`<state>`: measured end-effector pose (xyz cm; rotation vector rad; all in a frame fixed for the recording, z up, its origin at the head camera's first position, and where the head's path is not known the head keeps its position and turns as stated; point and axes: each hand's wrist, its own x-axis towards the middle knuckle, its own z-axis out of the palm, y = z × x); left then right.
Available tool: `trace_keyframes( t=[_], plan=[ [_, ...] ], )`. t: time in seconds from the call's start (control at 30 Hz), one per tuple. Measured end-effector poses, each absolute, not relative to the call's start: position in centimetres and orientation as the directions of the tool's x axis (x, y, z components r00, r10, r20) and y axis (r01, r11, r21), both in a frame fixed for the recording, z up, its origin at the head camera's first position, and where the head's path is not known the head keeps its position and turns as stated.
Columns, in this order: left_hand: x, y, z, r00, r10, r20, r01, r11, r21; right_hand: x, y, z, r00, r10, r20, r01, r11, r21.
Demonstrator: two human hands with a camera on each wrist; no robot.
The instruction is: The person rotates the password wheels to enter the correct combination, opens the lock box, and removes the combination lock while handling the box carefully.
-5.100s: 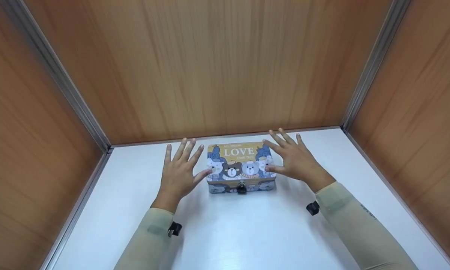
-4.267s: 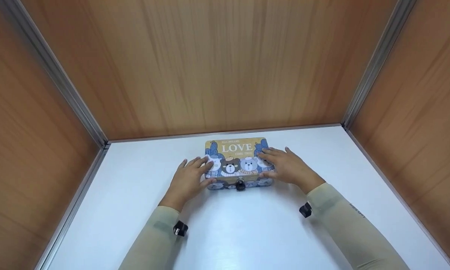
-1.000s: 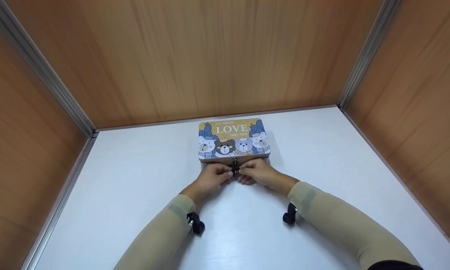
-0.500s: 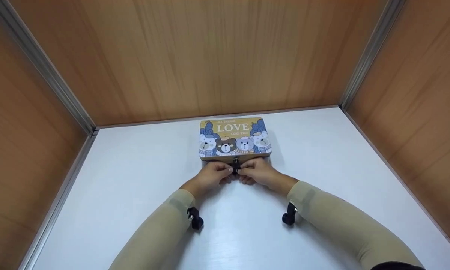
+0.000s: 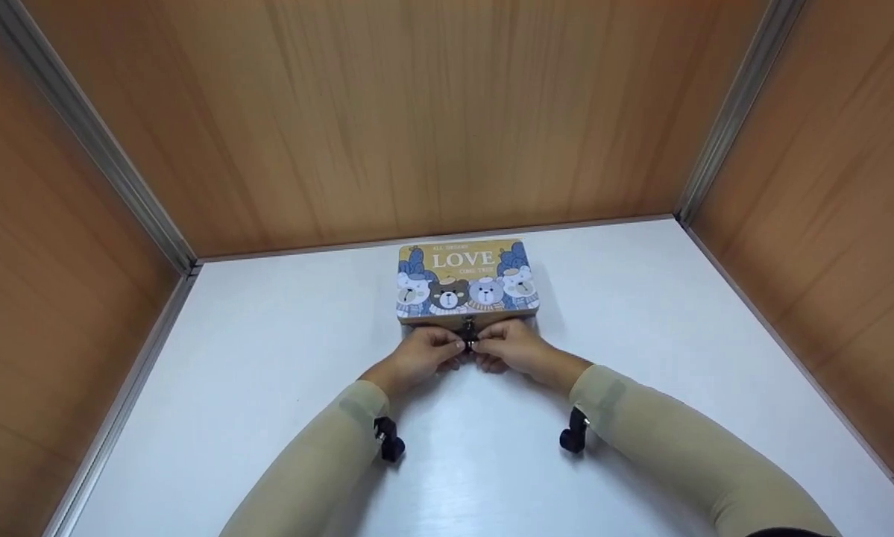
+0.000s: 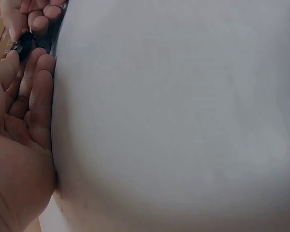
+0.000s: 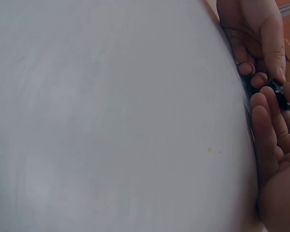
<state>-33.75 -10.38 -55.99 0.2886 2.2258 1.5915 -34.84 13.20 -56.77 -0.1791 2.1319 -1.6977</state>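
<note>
A tin box (image 5: 465, 276) printed with bears and the word LOVE stands with its lid down near the back of the white table. From the latch at its front hangs a small black padlock (image 5: 470, 335). My left hand (image 5: 417, 353) pinches this padlock from the left, thumb toward me. From the right, my right hand (image 5: 517, 348) pinches it too, with the lower fingers curled beneath. Both wrist views show the padlock (image 6: 24, 44) between the fingertips of the two hands; most of its body is covered by them.
The white tabletop (image 5: 461, 462) spreads in front of the box and to both sides. A wood-grain panel (image 5: 432, 112) rises close behind the box, with similar panels at left (image 5: 59, 283) and right (image 5: 819, 246) joined by metal corner posts.
Several seconds ago my hands were spread beside the box, then touched its sides. Since one second ago both have stayed at the padlock, with only slight finger shifts.
</note>
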Motion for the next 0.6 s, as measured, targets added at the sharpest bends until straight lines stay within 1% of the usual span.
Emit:
trace_keyframes(
  t=[0.23, 0.6],
  plan=[
    [-33.87, -10.50, -56.02, -0.906, 0.381, -0.182, -0.038, 0.356, 0.934, -34.74, 12.89, -56.65, -0.911, -0.335, -0.243, 0.164, 0.247, -0.955],
    [-33.81, -10.44, -56.24, -0.901, 0.382, -0.207, -0.061, 0.361, 0.931, -34.51, 12.83, -56.85, -0.916, -0.334, -0.223, 0.129, 0.280, -0.951]
  ],
)
